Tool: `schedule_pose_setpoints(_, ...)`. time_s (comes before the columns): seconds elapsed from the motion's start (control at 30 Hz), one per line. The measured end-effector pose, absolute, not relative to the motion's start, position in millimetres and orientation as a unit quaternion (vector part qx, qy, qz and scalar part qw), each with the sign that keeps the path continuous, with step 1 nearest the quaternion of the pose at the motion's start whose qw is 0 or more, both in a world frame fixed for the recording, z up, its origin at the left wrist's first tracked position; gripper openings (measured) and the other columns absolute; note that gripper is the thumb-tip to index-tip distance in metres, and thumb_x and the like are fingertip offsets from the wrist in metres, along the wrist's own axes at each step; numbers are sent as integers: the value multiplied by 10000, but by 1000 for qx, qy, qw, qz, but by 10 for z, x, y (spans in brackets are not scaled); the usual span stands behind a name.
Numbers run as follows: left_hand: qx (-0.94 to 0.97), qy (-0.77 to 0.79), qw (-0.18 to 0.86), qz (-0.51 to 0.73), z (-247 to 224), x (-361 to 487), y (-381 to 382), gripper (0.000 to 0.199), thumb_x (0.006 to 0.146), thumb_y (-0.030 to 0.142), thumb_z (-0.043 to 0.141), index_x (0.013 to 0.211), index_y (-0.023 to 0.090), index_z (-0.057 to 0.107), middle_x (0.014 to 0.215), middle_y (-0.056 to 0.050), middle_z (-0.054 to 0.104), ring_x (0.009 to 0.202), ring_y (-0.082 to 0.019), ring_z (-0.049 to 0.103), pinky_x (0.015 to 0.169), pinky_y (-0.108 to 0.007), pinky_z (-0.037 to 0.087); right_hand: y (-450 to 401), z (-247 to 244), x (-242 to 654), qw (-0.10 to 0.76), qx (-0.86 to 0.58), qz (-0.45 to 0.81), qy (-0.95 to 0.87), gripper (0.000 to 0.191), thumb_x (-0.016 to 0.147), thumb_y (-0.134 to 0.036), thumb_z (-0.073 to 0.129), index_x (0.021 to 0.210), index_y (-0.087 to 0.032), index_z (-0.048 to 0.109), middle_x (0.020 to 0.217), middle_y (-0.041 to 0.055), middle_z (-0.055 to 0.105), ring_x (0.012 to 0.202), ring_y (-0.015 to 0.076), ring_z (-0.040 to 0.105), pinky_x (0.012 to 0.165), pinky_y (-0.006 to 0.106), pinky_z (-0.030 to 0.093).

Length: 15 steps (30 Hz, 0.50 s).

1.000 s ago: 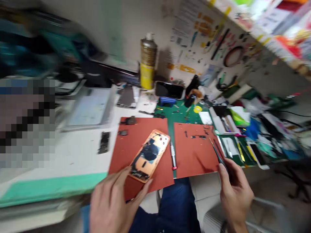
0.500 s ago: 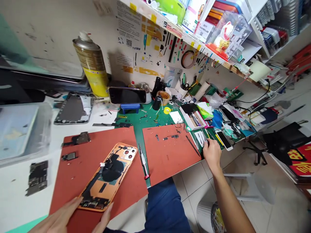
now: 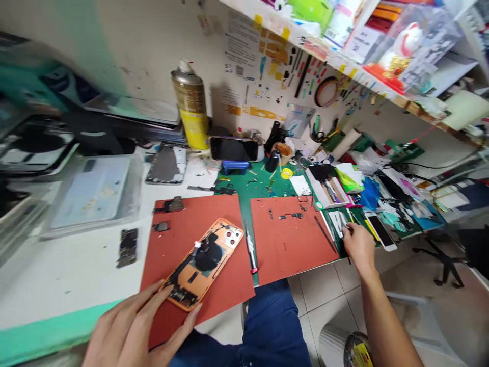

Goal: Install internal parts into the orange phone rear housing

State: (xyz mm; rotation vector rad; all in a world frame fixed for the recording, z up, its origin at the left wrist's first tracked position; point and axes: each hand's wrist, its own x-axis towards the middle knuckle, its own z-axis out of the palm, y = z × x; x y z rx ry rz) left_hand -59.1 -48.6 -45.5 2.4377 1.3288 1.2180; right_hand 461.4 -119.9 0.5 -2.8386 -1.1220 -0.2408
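My left hand (image 3: 137,321) grips the lower end of an orange phone housing (image 3: 198,279), thumb on one edge and fingers on the other. The housing lies tilted on the left red mat (image 3: 225,290), its inside facing up with dark parts in it. At the right edge of the bench, my right hand (image 3: 359,250) has its fingers closed among slim tools; a thin dark end shows below them, but what they hold is mostly hidden. Between the two red mats lies a screwdriver (image 3: 250,247) with a red end. Dark tweezers (image 3: 324,233) rest on the right mat (image 3: 278,255).
Small phone parts (image 3: 292,216) lie on the right mat. A circuit board (image 3: 128,247) sits on the white surface at left. Behind stand a spray can (image 3: 191,107) and a phone (image 3: 234,149) on a blue stand. An open box (image 3: 330,188) and a white phone (image 3: 381,232) are at right.
The view has swung left, so the bench appears further right. My left hand shows more fully, still on the phone housing. My right hand stays among the tools, with a thin dark end now visible below it.
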Motion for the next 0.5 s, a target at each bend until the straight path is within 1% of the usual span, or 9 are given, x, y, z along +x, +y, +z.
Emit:
schedule_pose_setpoints(0.07,818,436,9,374,-307,-533,-506,530,951,336,845,1412,151,659,1249,-191,747,1066,-394,715,973,-582,575,-1207,55,4574,55,-923,-75,-373,466,1076,-414,451,1193,-90,765,1177,259,766,1085,378,735,923,495,549)
schedule_pose_setpoints(0.1,820,437,6,368,-258,-509,-514,463,976,321,817,1366,128,660,1247,-205,739,1081,-390,710,971,-574,583,-1205,73,4546,64,-920,-66,-381,530,1055,-461,427,1173,-79,774,1160,280,766,1050,399,735,885,504,542)
schedule_pose_setpoints(0.13,824,437,13,360,-227,-491,-521,414,990,290,799,1339,117,658,1255,-210,733,1109,-385,704,971,-556,589,-1199,84,4514,71,-913,-44,-398,560,1025,-529,443,1133,-104,792,1113,258,782,986,388,741,846,487,541)
schedule_pose_setpoints(0.2,822,449,23,349,-202,-470,-539,390,993,242,791,1332,114,650,1334,-221,706,1178,-383,684,1000,-547,589,-1175,82,4439,83,-893,15,-441,579,958,-662,497,1059,-189,816,1020,173,814,850,332,742,766,431,543)
schedule_pose_setpoints(0.27,820,455,32,346,-202,-465,-563,414,987,221,798,1354,111,640,1388,-224,688,1219,-379,665,1028,-547,582,-1139,52,4368,88,-873,55,-476,567,897,-722,535,1018,-241,810,1041,128,826,847,312,744,757,409,542)
schedule_pose_setpoints(0.33,818,458,42,344,-204,-465,-588,433,983,220,804,1365,107,635,1402,-221,685,1233,-373,654,1041,-548,578,-1096,15,4330,88,-865,64,-490,542,863,-711,536,985,-247,787,1098,142,822,920,341,749,797,432,538)
schedule_pose_setpoints(0.37,817,461,48,343,-204,-465,-600,434,982,220,806,1364,107,635,1400,-219,686,1236,-369,651,1043,-547,578,-1076,-1,4328,85,-866,63,-489,525,845,-700,536,964,-246,772,1081,157,820,928,363,746,801,453,531)
schedule_pose_setpoints(0.43,817,462,57,339,-201,-464,-619,421,987,226,801,1359,116,637,1405,-214,684,1252,-366,643,1049,-549,574,-1039,-20,4353,78,-874,63,-476,495,807,-693,544,925,-256,742,970,175,813,847,393,734,755,484,512)
schedule_pose_setpoints(0.5,817,463,58,338,-203,-465,-633,392,994,246,796,1339,133,649,1413,-210,680,1264,-368,637,1041,-550,576,-1009,-16,4403,71,-882,66,-461,469,787,-696,556,911,-277,725,874,177,797,739,398,711,694,499,490)
